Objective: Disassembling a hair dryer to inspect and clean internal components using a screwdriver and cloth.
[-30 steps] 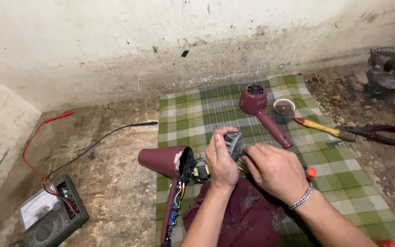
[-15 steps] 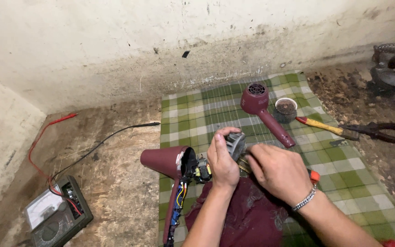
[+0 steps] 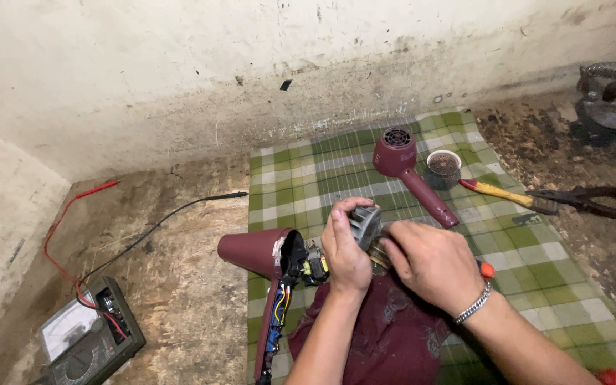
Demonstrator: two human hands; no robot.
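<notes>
From my head camera, looking down, my left hand [image 3: 346,253] has its grip clenched around a grey finned fan part [image 3: 365,224], fingers wrapped over its top, thumb toward me. My right hand [image 3: 429,264] sits just beside it, fingers curled in against the same part from the right; its grip is closed, but what exactly it pinches is hidden under the fingers. A metal bracelet [image 3: 473,305] circles that wrist. The fan part sits at the open end of a maroon dryer shell [image 3: 254,251], whose cone points left; its opened handle [image 3: 272,328] runs down toward me with coloured wires showing inside. All of this lies on a green checked cloth [image 3: 301,178] spread on the rough surface, and a dark red rag [image 3: 386,335] lies under my forearms. Farther up the cloth rests the other maroon shell half [image 3: 408,171], round grille up, with a small round cup [image 3: 443,167] just beside it. A yellow-handled screwdriver [image 3: 497,192] lies to the right, near dark pliers [image 3: 593,201] off the cloth. At far left a multimeter [image 3: 83,339] sits on the surface, its red lead [image 3: 73,207] and black lead [image 3: 172,214] trailing toward the wall.
</notes>
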